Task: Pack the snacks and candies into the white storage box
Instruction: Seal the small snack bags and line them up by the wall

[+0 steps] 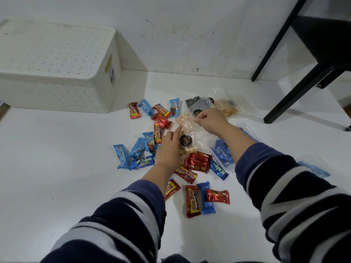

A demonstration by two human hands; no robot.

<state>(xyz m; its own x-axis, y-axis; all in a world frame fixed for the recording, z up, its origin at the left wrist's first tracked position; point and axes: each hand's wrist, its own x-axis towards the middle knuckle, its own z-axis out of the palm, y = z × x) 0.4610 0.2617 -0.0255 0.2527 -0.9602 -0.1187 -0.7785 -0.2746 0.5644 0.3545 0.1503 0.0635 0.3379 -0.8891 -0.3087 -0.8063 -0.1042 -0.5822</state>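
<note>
Striped sleeves (121,221) fill the bottom of the head view, both forearms reaching forward over a white floor toward a scatter of wrapped snacks. Nearest them lie a red beng-beng bar (192,201), its long axis running away from the camera, a blue wafer pack (206,198) parallel beside it, and a small red candy (218,196) touching that pack's right side.

Farther on, the left hand (169,150) lies palm down, wrist straight, index finger extended forward, its thumb and other fingers curled onto the near end of a clear bag of pale nuts (188,133). The right hand (209,120) is bent at the wrist, knuckles up, its fingers pinching the far end of the same bag. The bag's long axis runs from the left hand toward the right hand, slanting away and slightly right, black round label facing up.

A blue Kalpa bar (144,162) lies crosswise left of the left wrist. Another clear snack bag (227,108) rests beyond the right hand.

The white storage box (57,67), perforated, stands at the far left against the wall, well apart from the pile. Black furniture legs (296,95) stand at the far right.
</note>
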